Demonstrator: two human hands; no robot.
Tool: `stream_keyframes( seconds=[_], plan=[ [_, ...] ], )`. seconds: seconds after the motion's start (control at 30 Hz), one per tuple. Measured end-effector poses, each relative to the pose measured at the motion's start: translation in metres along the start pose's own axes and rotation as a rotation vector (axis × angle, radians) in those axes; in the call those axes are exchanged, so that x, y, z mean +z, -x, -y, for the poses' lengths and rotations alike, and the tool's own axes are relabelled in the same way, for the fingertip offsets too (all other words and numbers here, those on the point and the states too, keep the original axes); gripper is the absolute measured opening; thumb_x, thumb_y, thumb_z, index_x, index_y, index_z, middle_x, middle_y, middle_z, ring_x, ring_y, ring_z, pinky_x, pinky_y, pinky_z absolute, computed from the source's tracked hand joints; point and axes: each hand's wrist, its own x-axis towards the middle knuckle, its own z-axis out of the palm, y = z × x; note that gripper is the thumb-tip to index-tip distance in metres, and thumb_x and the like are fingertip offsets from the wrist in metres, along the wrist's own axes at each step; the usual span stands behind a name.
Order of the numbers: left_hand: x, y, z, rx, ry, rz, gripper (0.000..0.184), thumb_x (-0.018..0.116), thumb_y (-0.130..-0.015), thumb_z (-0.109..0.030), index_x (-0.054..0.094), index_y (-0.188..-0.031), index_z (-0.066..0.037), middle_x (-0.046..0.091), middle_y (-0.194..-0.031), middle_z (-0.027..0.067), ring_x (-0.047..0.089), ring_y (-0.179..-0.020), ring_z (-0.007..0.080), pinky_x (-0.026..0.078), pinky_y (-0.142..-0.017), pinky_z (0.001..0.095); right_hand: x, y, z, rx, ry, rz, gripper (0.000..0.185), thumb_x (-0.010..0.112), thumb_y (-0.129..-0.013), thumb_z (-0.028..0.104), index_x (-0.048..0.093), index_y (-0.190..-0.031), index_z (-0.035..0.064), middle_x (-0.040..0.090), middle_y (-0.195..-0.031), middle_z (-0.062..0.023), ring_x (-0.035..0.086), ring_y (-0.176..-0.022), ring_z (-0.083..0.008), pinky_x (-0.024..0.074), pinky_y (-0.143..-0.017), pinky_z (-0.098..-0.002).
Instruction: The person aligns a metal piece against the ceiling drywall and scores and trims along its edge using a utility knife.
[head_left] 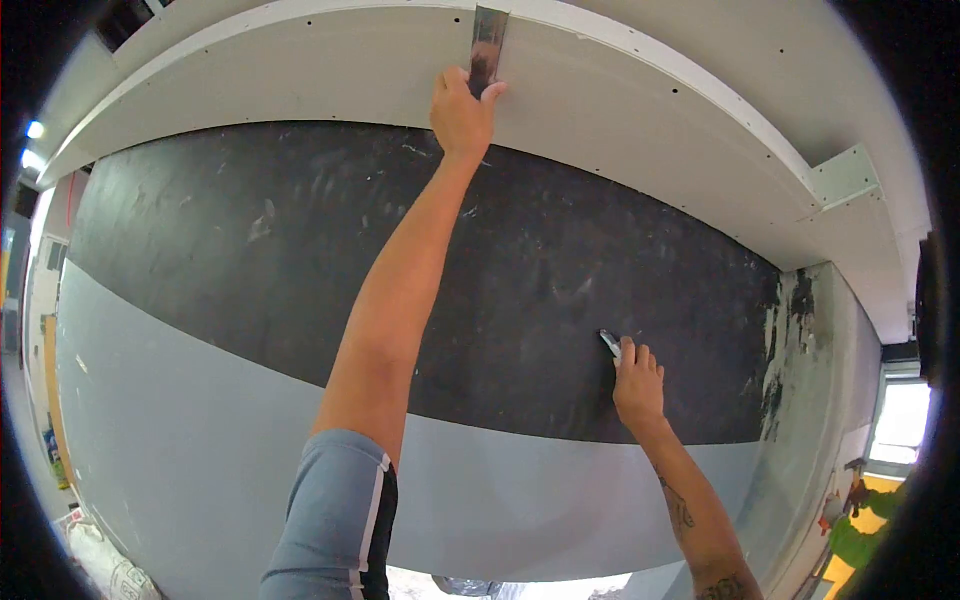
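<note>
Raised high, my left hand (464, 115) grips a putty knife (488, 45) with a flat, shiny metal blade. The blade lies against the white board of the overhead bulkhead (340, 60), its top end at the upper edge. Its handle is hidden by my fingers. Lower and to the right, my right hand (639, 385) is closed around a small silver-tipped tool (609, 342), held in front of the dark wall panel (520, 280). Most of that tool is covered by my fingers, so its kind is unclear.
A light grey wall section (200, 390) lies below the dark panel. At the right are a patchy corner column (800, 340) and a bright window (900, 420). Someone in green (855, 540) is at the lower right. A white sack (105, 565) sits at lower left.
</note>
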Motion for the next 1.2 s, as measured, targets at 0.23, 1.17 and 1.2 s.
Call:
stream_keyframes(
  seconds=[0.23, 1.17, 1.2],
  plan=[
    [-0.009, -0.010, -0.001, 0.046, 0.033, 0.000, 0.056, 0.089, -0.067, -0.037, 0.055, -0.096, -0.003, 0.063, -0.094, 0.0142, 0.063, -0.085, 0.0368, 0.050, -0.074, 0.0452, -0.010, -0.002, 0.000, 0.006, -0.058, 0.020, 0.036, 0.048, -0.102, 0.021, 0.045, -0.135, 0.0072, 0.056, -0.116, -0.0183, 0.060, -0.105, -0.0367, 0.0480, -0.087, -0.0511],
    [-0.019, -0.024, 0.001, -0.012, -0.042, 0.198, 0.055, 0.090, -0.067, -0.037, 0.057, -0.091, 0.000, 0.063, -0.089, 0.0160, 0.062, -0.083, 0.0365, 0.049, -0.074, 0.0444, -0.008, -0.057, 0.103, -0.170, -0.225, -0.213, 0.032, 0.052, -0.099, 0.019, 0.049, -0.129, 0.0070, 0.061, -0.106, -0.0169, 0.062, -0.096, -0.0343, 0.0479, -0.080, -0.0488],
    [-0.018, -0.024, 0.004, -0.003, -0.052, 0.183, 0.054, 0.090, -0.068, -0.036, 0.056, -0.090, -0.001, 0.062, -0.089, 0.0156, 0.062, -0.083, 0.0365, 0.049, -0.073, 0.0447, -0.008, -0.056, 0.105, -0.169, -0.226, -0.217, 0.032, 0.052, -0.099, 0.019, 0.049, -0.129, 0.0070, 0.061, -0.106, -0.0169, 0.062, -0.096, -0.0343, 0.0479, -0.080, -0.0488]
  ],
)
